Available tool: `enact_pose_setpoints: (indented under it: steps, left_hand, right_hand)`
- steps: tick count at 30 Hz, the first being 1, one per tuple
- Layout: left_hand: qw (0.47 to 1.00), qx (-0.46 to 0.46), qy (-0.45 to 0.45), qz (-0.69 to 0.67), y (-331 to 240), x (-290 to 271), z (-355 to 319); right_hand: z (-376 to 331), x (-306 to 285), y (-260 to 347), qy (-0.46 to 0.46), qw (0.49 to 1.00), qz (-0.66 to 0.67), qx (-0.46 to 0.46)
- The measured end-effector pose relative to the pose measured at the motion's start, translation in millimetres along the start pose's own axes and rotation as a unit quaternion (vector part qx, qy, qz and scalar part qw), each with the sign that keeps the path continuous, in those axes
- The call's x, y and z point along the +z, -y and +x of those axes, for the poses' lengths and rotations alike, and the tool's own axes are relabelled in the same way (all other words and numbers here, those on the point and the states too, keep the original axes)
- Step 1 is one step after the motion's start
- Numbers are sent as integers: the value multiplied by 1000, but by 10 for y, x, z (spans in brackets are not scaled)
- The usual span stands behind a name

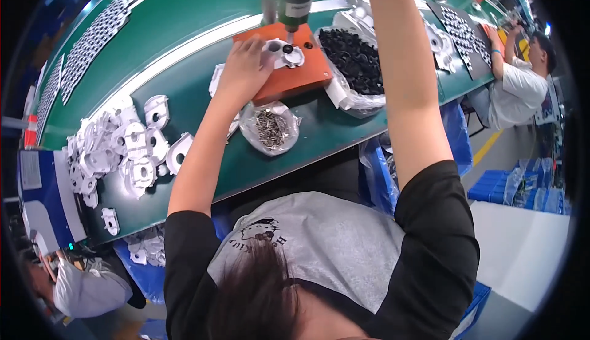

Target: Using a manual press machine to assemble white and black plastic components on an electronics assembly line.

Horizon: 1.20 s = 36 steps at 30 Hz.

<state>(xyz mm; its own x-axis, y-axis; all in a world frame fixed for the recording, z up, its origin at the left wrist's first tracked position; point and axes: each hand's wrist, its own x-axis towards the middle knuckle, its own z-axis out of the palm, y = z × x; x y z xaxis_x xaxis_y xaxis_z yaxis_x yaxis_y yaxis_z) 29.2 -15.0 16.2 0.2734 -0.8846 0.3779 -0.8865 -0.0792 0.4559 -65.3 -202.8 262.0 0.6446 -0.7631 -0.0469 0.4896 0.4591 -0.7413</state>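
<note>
My left hand [249, 62] presses on an orange block [289, 85], its thumb side gripping the left end of a white plastic part [294, 59] that lies on it. A small round black piece [287, 49] sits on that part. Right above it points the tip of a green vertical machine [297, 5], perhaps a press or driver. My right forearm [407, 57] stretches up past the machine's right side, and the hand itself is cut off by the upper edge. Near my left wrist lies a plastic bag of small metal screws [269, 128].
Black plastic pieces [353, 60] fill a bag-lined container right of the block. White parts [117, 146] are heaped at the bench's left. A green conveyor [178, 17] runs behind, with a dark perforated strip [95, 42]. A co-worker [522, 85] sits far right, another person [89, 288] lower left.
</note>
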Motion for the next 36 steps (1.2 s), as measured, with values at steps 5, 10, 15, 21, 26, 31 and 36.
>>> enact_pose_setpoints:
  steps: [5, 10, 15, 21, 26, 31, 36]
  left_hand:
    - [997, 46, -25, 53, 156, 145, 41]
    - [995, 37, 37, -81, 104, -196, 118]
    - [965, -80, 131, -212, 110, -616, 189]
    - [978, -203, -45, -21, 1092, -784, 203]
    - [968, -221, 80, 86, 1280, -556, -14]
    - [936, -187, 278, 107, 261, -772, -488]
    - [937, -135, 211, 245, 344, -1096, -1398]
  right_hand:
    - [825, -1385, -356, 201, 964, -163, -56]
    - [120, -2995, -516, -126, 616, -710, -319]
    - [-281, -4166, -777, -248, 542, -784, -175]
    - [-523, -4068, -890, -314, 586, -673, -323]
    - [-491, -4045, -917, -328, 641, -610, -330]
    - [-550, -4230, -892, -380, 670, -519, -370]
    - [-869, -3929, -862, -323, 768, -383, -399]
